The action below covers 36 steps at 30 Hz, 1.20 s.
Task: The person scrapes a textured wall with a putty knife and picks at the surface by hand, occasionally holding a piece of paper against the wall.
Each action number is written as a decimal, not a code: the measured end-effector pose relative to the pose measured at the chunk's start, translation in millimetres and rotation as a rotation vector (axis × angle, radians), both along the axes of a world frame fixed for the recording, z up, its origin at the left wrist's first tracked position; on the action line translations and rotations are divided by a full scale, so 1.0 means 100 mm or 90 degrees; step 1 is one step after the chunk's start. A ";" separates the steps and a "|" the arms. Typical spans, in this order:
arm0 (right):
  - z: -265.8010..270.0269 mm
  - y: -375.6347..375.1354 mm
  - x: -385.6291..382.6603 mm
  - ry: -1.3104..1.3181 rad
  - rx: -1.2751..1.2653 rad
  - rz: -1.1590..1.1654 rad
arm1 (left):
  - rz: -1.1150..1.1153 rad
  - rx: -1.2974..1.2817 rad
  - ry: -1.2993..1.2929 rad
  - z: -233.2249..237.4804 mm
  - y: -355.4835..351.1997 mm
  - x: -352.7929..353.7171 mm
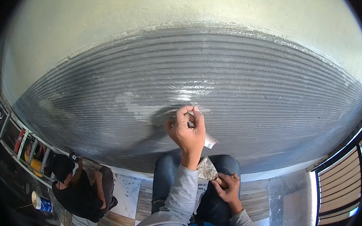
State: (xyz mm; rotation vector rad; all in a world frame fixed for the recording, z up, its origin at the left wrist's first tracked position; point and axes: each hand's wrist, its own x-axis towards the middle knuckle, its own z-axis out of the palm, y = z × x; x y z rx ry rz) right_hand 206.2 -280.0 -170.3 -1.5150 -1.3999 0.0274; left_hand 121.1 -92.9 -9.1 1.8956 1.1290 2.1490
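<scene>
One pointing trowel point(207, 169) pinched in right hand point(227, 188), tip up-left of grip; left hand point(188, 132) nearer combed wall mortar point(249, 97), fingertips pressed together, contents unclear.

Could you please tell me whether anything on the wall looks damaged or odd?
Yes: pale patches interrupt the grey ridges on the wall, beside the left hand. Much of the ridging around them looks regular, so they may be worn or scraped spots; I cannot tell the cause.
</scene>
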 end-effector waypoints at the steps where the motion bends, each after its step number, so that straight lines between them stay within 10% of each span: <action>1: -0.01 0.00 0.00 0.000 -0.001 0.000 | -0.002 -0.014 -0.001 0.00 -0.01 -0.02; 36: -0.03 0.00 0.01 0.022 0.021 -0.009 | 0.076 0.154 0.181 -0.08 0.20 -0.12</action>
